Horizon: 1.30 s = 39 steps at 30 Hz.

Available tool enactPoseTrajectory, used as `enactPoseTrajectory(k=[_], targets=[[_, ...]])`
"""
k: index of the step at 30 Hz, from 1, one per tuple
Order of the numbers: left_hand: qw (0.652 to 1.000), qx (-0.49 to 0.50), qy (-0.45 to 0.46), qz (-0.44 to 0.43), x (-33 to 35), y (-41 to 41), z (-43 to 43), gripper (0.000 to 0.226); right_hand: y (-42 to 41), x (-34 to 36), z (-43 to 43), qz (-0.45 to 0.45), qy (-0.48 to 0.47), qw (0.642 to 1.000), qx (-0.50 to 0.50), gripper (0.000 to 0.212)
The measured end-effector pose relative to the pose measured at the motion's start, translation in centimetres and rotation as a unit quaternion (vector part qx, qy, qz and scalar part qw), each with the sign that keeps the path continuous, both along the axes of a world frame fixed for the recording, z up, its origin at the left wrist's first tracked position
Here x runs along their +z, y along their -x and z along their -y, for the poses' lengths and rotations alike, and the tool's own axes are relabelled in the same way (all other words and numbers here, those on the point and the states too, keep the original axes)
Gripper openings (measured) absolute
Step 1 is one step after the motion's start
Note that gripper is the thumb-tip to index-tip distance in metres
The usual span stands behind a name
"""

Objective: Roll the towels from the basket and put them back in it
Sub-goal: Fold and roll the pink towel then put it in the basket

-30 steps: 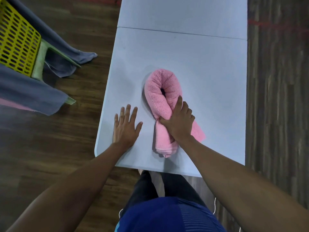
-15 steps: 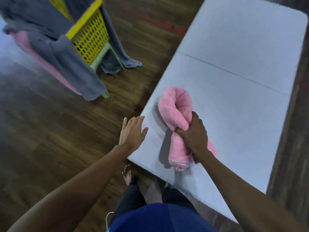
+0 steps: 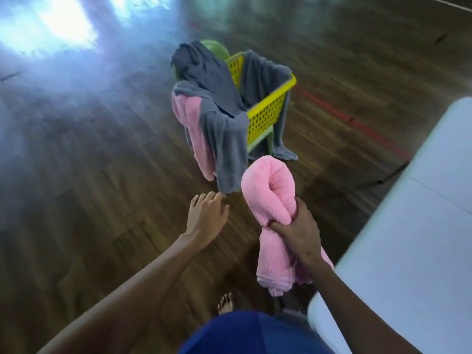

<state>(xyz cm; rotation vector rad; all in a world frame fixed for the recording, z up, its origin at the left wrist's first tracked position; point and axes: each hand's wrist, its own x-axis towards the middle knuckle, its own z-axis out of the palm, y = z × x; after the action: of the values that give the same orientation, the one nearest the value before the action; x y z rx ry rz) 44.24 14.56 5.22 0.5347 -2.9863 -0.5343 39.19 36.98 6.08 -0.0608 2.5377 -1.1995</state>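
Wooden floor (image 3: 102, 226) | right grip (image 3: 297, 235) clasps pink roll (image 3: 265, 192) mid-air | left grip (image 3: 207, 215) slack, outstretched

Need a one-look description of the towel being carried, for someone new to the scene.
Start at the yellow basket draped with grey towels and one hanging pink towel. Nearer the camera, left of the white table, the right hand grips the rolled pink towel. It alone is rolled and bent into a loop.

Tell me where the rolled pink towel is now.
Head view, lower centre: the rolled pink towel is gripped in the right hand above the floor, between the yellow basket ahead and the white table on the right.
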Motion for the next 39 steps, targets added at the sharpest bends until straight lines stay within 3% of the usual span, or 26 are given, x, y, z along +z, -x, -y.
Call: enactPoseTrajectory(k=[8,15,26,33,39], targets=[[1.0,0.01,-0.02,-0.008,0.2,9.6,12.6,0.02,8.9,0.9,13.2,-0.01,0.062,0.997,-0.036,0.082],[0.999,-0.046,-0.012,-0.026,-0.3,23.8,21.0,0.02,20.8,0.1,22.1,-0.021,0.089,0.993,-0.073,0.08],[0.982,-0.182,0.022,0.049,-0.5,46.7,31.1,0.015,39.7,0.8,32.0,0.002,0.039,0.975,-0.221,0.081],[0.945,-0.315,0.039,0.081,-5.2,59.6,33.6,0.015,48.4,-2.4,37.4,0.012,-0.004,0.934,-0.358,0.091],[0.92,-0.37,0.04,0.123,-12.0,67.2,34.8,0.025,54.7,-8.9,40.8,0.033,-0.056,0.904,-0.423,0.085]])
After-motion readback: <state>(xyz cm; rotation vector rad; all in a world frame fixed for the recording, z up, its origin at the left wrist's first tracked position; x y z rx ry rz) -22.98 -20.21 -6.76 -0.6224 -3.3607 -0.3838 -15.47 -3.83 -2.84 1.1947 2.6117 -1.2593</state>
